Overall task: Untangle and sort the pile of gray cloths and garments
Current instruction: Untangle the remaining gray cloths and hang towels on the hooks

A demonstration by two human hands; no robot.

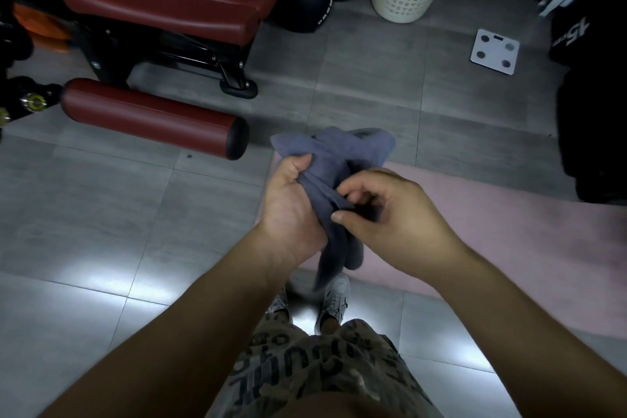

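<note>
Above floor tiles (101, 214), gray cloth (339, 153) hanging lengthwise top-to-bottom, left hand (288, 214) and right hand (393, 214) gripping its middle.

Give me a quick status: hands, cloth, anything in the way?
Left hand grips gray cloth; right hand pinches its fold. Cloth bunched, off the floor. Nothing in the way.

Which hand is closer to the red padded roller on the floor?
Left. The left hand, gripping the gray cloth, is on the side toward the roller; the right hand pinches the cloth farther away, beyond the left one.
</note>
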